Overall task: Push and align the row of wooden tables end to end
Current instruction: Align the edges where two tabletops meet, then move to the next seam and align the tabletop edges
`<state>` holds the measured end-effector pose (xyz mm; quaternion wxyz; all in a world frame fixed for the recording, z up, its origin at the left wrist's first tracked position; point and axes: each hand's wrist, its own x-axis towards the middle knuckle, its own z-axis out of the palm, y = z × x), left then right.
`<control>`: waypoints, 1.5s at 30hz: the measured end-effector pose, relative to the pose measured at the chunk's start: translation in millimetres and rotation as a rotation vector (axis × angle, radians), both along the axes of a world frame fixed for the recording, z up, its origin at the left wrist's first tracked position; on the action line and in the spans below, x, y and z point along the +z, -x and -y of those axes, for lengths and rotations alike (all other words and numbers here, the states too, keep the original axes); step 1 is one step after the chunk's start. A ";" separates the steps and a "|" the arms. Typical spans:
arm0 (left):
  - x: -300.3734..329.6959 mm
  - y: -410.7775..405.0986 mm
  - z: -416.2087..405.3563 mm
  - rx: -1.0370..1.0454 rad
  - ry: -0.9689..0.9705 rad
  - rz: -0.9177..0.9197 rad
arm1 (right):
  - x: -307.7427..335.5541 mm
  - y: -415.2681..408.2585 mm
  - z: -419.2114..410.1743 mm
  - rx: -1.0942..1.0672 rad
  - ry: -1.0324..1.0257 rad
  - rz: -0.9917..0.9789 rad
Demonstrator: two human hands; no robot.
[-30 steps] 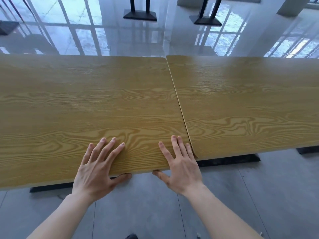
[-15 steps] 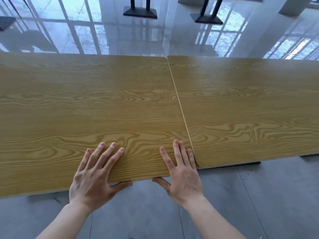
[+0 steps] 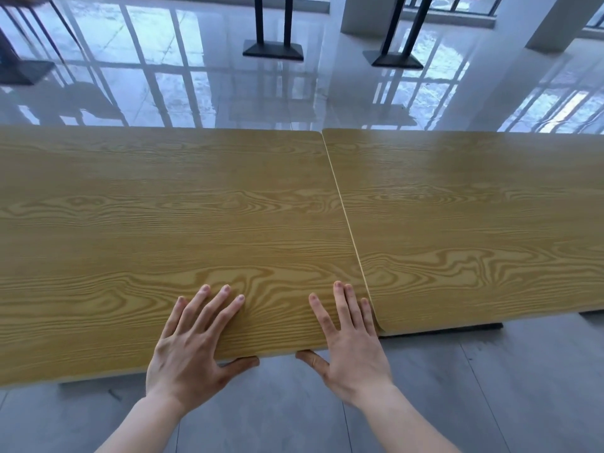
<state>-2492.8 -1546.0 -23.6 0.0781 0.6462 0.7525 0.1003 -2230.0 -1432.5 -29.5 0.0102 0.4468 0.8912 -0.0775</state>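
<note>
At 6 o'clock edge of left table (image 3: pixel 163 223) | left hand (image 3: pixel 192 344), right hand (image 3: pixel 349 348) flat, thumbs under, clamping edge | risk: overshoot misaligns near edges with right table (image 3: pixel 474 223); little finger pinched at seam (image 3: pixel 351 237)

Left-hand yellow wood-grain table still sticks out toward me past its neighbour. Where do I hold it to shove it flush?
Grip the left wood-grain table by its near edge, from your side, close to the seam corner: fingers flat on top, thumbs hooked under the thin overhanging lip, as the left hand and right hand are placed. That corner protrudes past the right wood-grain table, so pushing there likely squares it.
</note>
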 end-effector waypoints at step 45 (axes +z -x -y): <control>259.0 -285.2 -181.3 -0.169 -0.077 0.017 | 285.2 -293.8 -106.3 -0.413 0.103 -0.131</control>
